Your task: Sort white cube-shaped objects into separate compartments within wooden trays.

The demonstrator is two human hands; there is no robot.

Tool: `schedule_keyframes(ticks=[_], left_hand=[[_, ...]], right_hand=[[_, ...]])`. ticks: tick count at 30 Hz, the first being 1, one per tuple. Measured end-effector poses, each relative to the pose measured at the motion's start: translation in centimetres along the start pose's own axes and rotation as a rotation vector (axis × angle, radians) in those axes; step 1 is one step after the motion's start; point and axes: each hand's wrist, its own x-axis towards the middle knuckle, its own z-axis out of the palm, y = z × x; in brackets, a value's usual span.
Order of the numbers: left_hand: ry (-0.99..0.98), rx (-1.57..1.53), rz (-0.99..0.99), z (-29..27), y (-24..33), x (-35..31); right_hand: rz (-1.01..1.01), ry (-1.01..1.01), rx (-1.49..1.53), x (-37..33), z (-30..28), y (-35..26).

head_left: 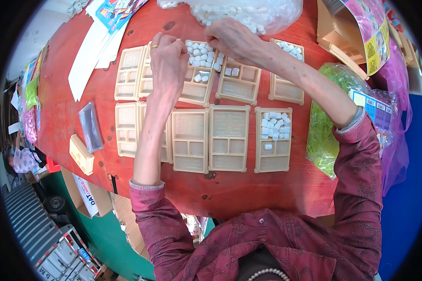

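Note:
My left hand [168,58] hovers over the back row of beige compartment trays, its fingers curled together; whatever they may hold is hidden. My right hand [230,40] reaches in from the right, fingers bent closed, just in front of a clear plastic bag [290,11] full of small white block-like pieces [241,16]. Between the hands, white pieces [201,55] fill the top section of one tray [192,92]. The tray [238,91] to its right has a few pieces. Partly behind my right forearm, another tray [287,91] holds more.
In the front row, one tray [273,164] contains white pieces; bare trays [228,129] stand left of it. A clear plastic case [91,127] and a beige part [81,154] lie at left. Printed sheets [98,44], green bagged material [321,136] and a box [340,33] flank the red table.

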Motion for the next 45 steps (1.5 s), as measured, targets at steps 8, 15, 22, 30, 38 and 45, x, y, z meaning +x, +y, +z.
schedule_keyframes(ticks=[8,15,22,30,38,45], left_hand=[[-0.085,0.102,0.186,0.8,1.8,-1.5],[-0.363,0.11,0.106,-0.4,2.2,-2.4],[-0.278,-0.125,0.007,-2.7,0.7,-2.5],[-0.306,-0.147,0.018,-2.6,0.7,-3.3],[-0.313,0.109,0.17,-0.8,2.3,-3.6],[-0.395,0.145,0.177,-0.1,2.6,-4.0]], right_hand=[[-0.128,0.087,-0.031,-0.4,0.7,1.0],[-0.143,0.057,-0.041,-1.9,-0.3,-2.6],[-0.105,-0.072,-0.051,-3.1,0.8,-5.7],[-0.015,-0.141,-0.111,-2.1,0.6,-6.7],[0.122,-0.017,0.105,-0.5,-2.7,-0.4],[0.067,0.0,-0.016,-1.0,-0.7,-0.6]])
